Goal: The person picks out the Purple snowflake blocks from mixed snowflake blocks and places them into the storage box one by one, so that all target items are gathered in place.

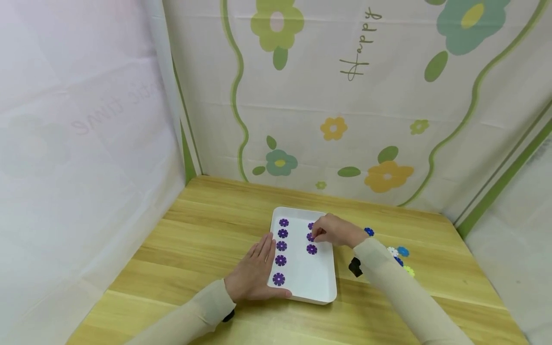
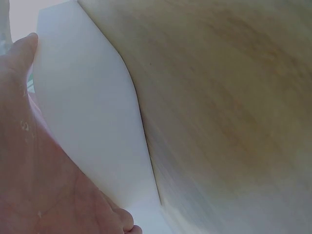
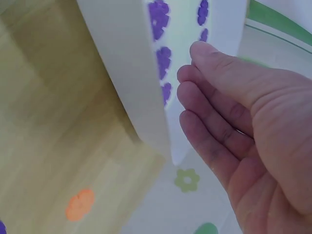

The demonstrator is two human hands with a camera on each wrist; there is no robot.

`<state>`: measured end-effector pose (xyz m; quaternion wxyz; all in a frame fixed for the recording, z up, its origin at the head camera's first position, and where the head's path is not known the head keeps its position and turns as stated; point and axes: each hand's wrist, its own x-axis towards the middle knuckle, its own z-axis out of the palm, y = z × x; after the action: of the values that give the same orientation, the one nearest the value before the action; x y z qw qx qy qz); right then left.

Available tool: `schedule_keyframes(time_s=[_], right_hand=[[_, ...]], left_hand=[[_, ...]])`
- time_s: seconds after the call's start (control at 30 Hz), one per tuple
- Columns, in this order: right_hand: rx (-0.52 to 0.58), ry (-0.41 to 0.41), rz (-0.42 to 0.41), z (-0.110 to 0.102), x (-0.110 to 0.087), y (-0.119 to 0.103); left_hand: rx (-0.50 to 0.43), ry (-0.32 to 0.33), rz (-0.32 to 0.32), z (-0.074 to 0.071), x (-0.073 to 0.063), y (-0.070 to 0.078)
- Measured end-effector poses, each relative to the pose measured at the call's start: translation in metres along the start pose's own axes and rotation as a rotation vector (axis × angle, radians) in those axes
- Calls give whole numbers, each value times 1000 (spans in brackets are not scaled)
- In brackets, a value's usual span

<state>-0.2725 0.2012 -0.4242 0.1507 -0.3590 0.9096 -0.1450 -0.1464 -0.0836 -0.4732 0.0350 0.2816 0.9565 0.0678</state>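
A white tray [image 1: 299, 273] holds purple snowflake discs in two columns. Several discs [image 1: 281, 246] run down its left side, and three [image 1: 312, 249] line the upper right. My left hand [image 1: 254, 273] rests against the tray's near left corner, fingers extended along the left rim, thumb at the near edge. In the left wrist view its palm lies beside the tray's outer wall [image 2: 92, 107]. Over the right column is my right hand [image 1: 334, 230], fingertips right at the middle disc. The right wrist view shows its thumb [image 3: 209, 51] close to loosely bent fingers, with no disc visible between them.
Right of the tray lie loose discs: dark blue [image 1: 369, 231], light blue [image 1: 403, 251], white [image 1: 392, 251] and yellow [image 1: 408, 271], partly behind the right forearm. An orange disc [image 3: 80, 204] shows in the right wrist view. A flower-printed cloth [image 1: 310, 96] hangs behind the wooden table [image 1: 194, 225].
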Motion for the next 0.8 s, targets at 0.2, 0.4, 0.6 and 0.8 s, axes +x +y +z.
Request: schedule_keyframes(time_s=[0.2,0.4,0.6,0.8], right_hand=[[-34,46,-22,-24,-24,2],[-66,82,-5,-40,-57,13],[-67,75,90,-42,-91,33],[-42,74,152,-31,-116,53]], left_hand=[[-24,1,2,0,0,-1],[-51,48,31,4,0,-3],[-65,76,42,9,0,-5],[-73,80,43,12,0,-5]])
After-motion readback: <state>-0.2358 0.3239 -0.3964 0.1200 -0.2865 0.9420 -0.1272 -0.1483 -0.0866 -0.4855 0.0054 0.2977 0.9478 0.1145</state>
